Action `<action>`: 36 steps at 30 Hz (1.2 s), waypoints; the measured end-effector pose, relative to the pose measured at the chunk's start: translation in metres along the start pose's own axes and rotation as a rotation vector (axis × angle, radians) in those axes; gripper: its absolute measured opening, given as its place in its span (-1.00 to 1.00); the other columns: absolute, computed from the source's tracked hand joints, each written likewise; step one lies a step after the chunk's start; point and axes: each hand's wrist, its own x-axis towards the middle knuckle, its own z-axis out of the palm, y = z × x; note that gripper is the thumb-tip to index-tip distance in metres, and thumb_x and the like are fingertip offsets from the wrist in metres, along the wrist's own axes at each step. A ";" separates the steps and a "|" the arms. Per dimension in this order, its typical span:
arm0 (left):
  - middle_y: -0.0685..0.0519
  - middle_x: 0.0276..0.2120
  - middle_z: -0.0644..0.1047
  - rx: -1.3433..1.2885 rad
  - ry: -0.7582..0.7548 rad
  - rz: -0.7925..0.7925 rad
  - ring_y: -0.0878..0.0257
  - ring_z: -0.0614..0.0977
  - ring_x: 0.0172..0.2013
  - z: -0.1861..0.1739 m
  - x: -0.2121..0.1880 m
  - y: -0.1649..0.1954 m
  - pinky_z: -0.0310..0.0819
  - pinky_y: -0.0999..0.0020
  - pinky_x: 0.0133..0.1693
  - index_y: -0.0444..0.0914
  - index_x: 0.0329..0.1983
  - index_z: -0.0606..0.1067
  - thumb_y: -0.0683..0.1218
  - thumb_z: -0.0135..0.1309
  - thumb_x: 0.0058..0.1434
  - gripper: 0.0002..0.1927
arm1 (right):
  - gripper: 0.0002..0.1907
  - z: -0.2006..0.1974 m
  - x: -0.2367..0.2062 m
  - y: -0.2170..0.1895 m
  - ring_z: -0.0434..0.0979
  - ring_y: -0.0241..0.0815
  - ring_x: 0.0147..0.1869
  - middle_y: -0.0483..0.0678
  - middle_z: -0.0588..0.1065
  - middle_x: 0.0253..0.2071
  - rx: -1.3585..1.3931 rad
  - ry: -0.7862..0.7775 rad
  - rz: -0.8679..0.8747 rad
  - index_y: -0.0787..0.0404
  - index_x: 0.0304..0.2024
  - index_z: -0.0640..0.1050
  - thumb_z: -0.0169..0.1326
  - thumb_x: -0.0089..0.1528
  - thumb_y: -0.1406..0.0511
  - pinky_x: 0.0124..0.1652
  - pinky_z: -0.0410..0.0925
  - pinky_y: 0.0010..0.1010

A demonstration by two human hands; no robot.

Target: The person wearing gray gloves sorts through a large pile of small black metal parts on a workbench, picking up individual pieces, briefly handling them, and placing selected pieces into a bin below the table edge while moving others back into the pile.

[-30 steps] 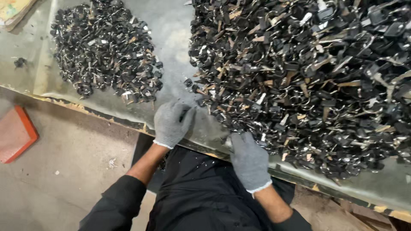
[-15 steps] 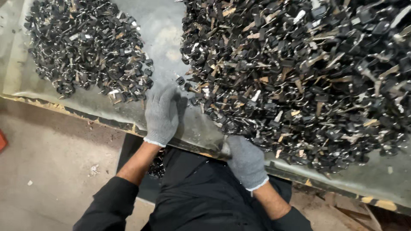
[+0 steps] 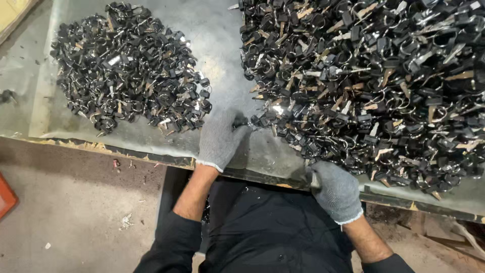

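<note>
1. A small dark key piece (image 3: 240, 122) lies at the near-left fringe of the big heap, pinched by the fingertips of the left hand (image 3: 221, 139).
2. The left hand wears a grey knit glove. It rests palm down on the tabletop (image 3: 222, 45), fingers closed on the piece.
3. The right hand (image 3: 334, 189), gloved the same, sits at the near edge of the tabletop. It is curled loosely, knuckles up; whether it holds anything cannot be told.
4. The big heap (image 3: 374, 86) of black-headed keys on metal rings covers the right part of the tabletop. It runs past the top and right borders of the view and reaches almost to the near edge.
5. The small heap (image 3: 129, 71) of the same parts lies to the left, well apart from the big heap.
6. A bare lane of tabletop separates the two heaps. This lane is the only open room near the left hand.
7. The tabletop is a dull, scuffed grey sheet. Its near edge is worn, with chipped wood showing beneath.
8. The floor (image 3: 76, 202) below is dusty concrete, with an orange object (image 3: 6, 197) at the left border.
</note>
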 end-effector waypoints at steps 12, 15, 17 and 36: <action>-0.06 -0.33 0.61 -0.130 -0.031 0.307 -0.05 0.66 -0.27 0.031 -0.060 0.064 0.52 0.08 -0.20 -0.20 -0.14 0.62 -0.14 0.22 0.15 -0.80 | -0.71 -0.005 0.006 -0.057 0.62 0.22 -0.31 0.18 0.55 -0.39 0.066 -0.158 0.221 0.24 -0.11 0.48 0.11 0.29 0.16 -0.35 0.45 0.00; 0.00 -0.33 0.62 -0.172 -0.080 0.099 -0.01 0.68 -0.28 0.034 -0.058 0.053 0.54 0.12 -0.23 -0.20 0.09 0.50 -0.10 0.23 0.09 -0.54 | -0.71 -0.010 0.009 -0.054 0.60 0.23 -0.35 0.21 0.54 -0.47 -0.094 0.001 0.030 0.28 -0.17 0.48 0.14 0.23 0.18 -0.33 0.43 0.04; 0.04 -0.35 0.62 -0.169 -0.097 -0.022 0.01 0.69 -0.29 0.037 -0.061 0.048 0.55 0.13 -0.24 -0.18 0.18 0.46 -0.04 0.26 0.07 -0.43 | -0.70 -0.013 0.010 -0.054 0.60 0.27 -0.36 0.23 0.55 -0.45 0.042 -0.019 0.062 0.29 -0.14 0.48 0.14 0.25 0.19 -0.36 0.42 0.05; -0.01 -0.42 0.52 0.114 0.024 0.376 0.02 0.61 -0.34 0.053 -0.068 0.026 0.48 0.09 -0.28 -0.20 -0.29 0.52 -0.12 0.20 0.14 -0.89 | -0.80 -0.033 0.042 -0.065 0.59 0.25 -0.37 0.21 0.57 -0.40 0.166 -0.167 -0.010 0.21 -0.07 0.44 -0.06 0.36 0.23 -0.39 0.42 0.04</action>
